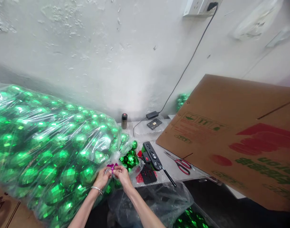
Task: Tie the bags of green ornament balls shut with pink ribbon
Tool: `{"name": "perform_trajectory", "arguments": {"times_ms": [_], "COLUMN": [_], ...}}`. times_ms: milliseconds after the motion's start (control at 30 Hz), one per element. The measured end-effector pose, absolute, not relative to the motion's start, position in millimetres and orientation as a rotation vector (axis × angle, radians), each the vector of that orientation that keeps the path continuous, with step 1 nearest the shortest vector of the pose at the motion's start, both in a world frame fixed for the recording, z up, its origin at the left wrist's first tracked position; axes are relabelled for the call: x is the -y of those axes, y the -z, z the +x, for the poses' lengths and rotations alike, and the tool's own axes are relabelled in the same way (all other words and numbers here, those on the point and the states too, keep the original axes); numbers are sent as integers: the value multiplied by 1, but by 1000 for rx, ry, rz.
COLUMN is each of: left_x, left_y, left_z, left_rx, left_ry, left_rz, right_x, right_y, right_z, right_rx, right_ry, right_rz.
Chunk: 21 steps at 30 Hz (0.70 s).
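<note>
A big clear plastic bag (40,139) full of shiny green faceted balls lies on the left. Both my hands meet at its bunched neck by the table's front edge. My left hand (102,178), with a bracelet on its wrist, has its fingers closed on the gathered plastic. My right hand (121,175) is closed beside it, pinching a small purple tie (111,166) at the neck. Several loose green balls (129,159) lie just beyond my hands.
A black power strip (151,155), a black pen (169,177) and red-handled scissors (181,164) lie on the white table (145,129). A flat cardboard box (230,136) leans at the right. A small dark bottle (124,120) stands by the wall. Another clear bag (156,202) hangs below.
</note>
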<state>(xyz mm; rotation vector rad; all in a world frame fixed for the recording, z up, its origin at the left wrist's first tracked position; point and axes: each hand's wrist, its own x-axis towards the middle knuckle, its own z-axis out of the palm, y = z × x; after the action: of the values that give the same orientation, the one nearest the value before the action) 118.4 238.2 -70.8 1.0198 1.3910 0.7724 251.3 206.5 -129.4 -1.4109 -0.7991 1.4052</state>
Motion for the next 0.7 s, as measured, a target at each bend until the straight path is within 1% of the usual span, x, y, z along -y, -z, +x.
{"name": "perform_trajectory", "arguments": {"times_ms": [100,200,467,700], "left_x": [-238,-236,-238,-238], "left_y": [70,69,69,72], "left_z": [120,120,121,120], "left_rx": [-1373,-1355,-1345,-1350], "left_ry": [-762,-758,-707,-679], "left_rz": [978,947,908,917], "right_x": [-185,-167,-173,-173], "right_y": [125,123,138,147], "right_z": [248,242,236,241], "right_rx": [984,1149,1394,1528], "right_ry": [-1105,-900,-571,-412], "right_rz": [-1526,-1565,-1594,-1567]}}
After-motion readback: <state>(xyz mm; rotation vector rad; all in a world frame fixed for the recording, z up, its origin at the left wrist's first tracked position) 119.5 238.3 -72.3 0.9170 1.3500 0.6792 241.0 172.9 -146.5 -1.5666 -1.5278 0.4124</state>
